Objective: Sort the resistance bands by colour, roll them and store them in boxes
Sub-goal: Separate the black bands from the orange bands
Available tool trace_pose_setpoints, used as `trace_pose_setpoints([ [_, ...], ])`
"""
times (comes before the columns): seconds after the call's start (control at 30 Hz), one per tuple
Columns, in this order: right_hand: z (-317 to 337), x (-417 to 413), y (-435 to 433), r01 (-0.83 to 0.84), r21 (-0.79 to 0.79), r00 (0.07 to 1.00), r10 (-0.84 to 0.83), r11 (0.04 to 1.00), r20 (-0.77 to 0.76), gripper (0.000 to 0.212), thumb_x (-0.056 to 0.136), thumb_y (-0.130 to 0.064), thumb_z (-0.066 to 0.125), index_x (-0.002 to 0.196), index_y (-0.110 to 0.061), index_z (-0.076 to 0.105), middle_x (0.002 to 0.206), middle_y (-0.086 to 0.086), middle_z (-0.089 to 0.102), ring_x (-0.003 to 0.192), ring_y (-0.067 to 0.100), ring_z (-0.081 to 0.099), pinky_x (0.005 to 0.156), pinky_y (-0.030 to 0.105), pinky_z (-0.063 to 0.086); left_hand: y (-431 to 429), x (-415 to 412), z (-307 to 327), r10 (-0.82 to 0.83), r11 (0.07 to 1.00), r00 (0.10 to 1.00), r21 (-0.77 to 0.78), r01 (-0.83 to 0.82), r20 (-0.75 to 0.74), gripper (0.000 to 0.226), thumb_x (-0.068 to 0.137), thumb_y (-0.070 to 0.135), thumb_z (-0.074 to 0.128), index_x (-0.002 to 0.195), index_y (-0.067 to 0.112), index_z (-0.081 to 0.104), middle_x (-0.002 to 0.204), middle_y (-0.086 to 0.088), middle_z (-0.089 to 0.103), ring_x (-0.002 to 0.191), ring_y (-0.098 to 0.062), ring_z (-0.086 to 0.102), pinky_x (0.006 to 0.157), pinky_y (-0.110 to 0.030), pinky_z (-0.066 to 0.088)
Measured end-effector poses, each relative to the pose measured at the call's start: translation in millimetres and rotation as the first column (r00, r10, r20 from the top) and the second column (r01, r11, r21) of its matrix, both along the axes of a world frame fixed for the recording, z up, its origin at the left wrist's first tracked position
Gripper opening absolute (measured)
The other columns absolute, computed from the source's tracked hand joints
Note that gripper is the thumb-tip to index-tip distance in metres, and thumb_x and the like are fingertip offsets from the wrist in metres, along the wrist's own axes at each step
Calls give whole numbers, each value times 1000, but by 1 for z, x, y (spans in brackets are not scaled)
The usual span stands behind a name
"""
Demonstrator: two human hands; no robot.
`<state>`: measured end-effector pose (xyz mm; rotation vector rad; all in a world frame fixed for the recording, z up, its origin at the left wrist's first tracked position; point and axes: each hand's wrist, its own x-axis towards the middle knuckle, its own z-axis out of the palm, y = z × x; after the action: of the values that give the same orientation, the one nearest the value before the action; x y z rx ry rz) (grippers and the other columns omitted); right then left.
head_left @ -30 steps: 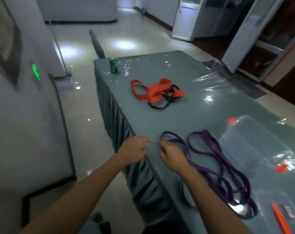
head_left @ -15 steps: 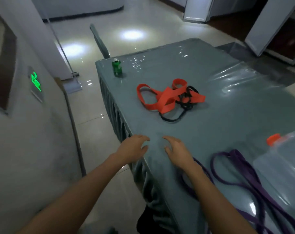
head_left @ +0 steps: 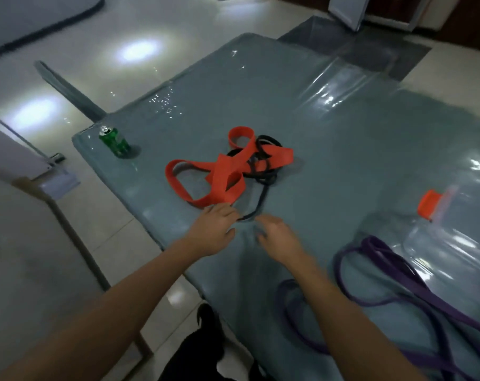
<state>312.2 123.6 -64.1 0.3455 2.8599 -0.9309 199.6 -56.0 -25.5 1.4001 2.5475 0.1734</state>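
A wide orange band (head_left: 225, 174) lies tangled with a thin black band (head_left: 263, 171) in the middle of the grey-green table (head_left: 343, 149). My left hand (head_left: 214, 229) hovers just short of the orange band's near loop, fingers spread, holding nothing. My right hand (head_left: 277, 237) is beside it with fingers apart, close to the black band's near end. Purple bands (head_left: 384, 292) lie loosely coiled at the near right, behind my right forearm. A clear plastic box with an orange latch (head_left: 453, 235) sits at the right.
A green drinks can (head_left: 115, 141) stands at the table's far left corner. The table's left edge runs close to my left forearm, with tiled floor below. A clear plastic sheet covers the tabletop.
Both hands have left the purple bands and the table edge and moved forward toward the orange and black tangle. The view has shifted closer over the table.
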Motion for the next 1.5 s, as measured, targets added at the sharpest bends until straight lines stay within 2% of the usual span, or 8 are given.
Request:
trace_pose_setpoints([
  [0.3,-26,-66,-23,50,144,991,-67,988,119,55,91,-19,62,145,-17,49,150,4,45,143,24,32,114,40,32,10,-103,-45,-327,913,941,-289,290,-91,49,98,32,47,145,20,47,162,-2,32,156,-21,9,126,-43,4],
  [0.5,-41,-94,-24,113,285,960,-178,952,215,28,94,-36,59,115,-21,67,121,-1,61,128,20,43,102,34,36,-7,-185,-46,-453,887,880,-174,428,-145,42,60,27,87,100,22,76,122,-3,71,125,-26,62,99,-41,51],
  [0.7,-37,-114,-7,404,349,897,-442,846,32,19,91,-30,66,95,-11,68,109,5,62,110,29,54,86,40,40,1,-241,-49,-452,887,866,-7,462,-213,13,85,30,65,93,23,71,109,5,69,116,-24,61,88,-41,43],
  [0.8,-30,-135,2,470,383,879,-463,795,-116,13,85,-19,70,93,-9,69,129,9,60,116,34,55,88,43,44,5,-258,-47,-406,908,894,22,417,-188,20,87,29,57,100,21,69,107,3,65,105,-25,59,84,-43,45],
  [0.9,-30,-159,12,455,378,890,-424,806,-168,34,80,-15,74,113,-10,68,151,16,45,133,39,47,101,49,44,-1,-267,-47,-292,954,949,27,297,-116,37,86,32,43,109,20,69,113,-1,66,107,-29,61,85,-46,48],
  [1.07,-47,-188,23,309,351,921,-370,884,120,69,95,-25,64,155,-16,32,166,15,14,154,34,9,123,49,20,-3,-269,-50,-190,982,974,-26,188,-125,40,87,20,57,126,14,60,121,-10,67,111,-33,64,89,-47,51],
  [1.2,-55,-185,24,406,428,886,-463,807,32,55,84,-17,75,137,-15,59,137,14,58,127,40,51,105,53,41,11,-257,-50,-234,971,963,-88,224,-134,56,83,12,59,139,15,52,130,-9,62,118,-31,60,92,-46,48],
  [1.5,-43,-173,57,447,360,874,-486,819,20,32,96,-11,53,127,-18,59,124,5,57,113,30,54,93,42,42,32,-248,-40,-233,961,965,120,247,-119,43,89,52,49,111,19,67,116,-2,64,112,-26,59,93,-44,44],
])
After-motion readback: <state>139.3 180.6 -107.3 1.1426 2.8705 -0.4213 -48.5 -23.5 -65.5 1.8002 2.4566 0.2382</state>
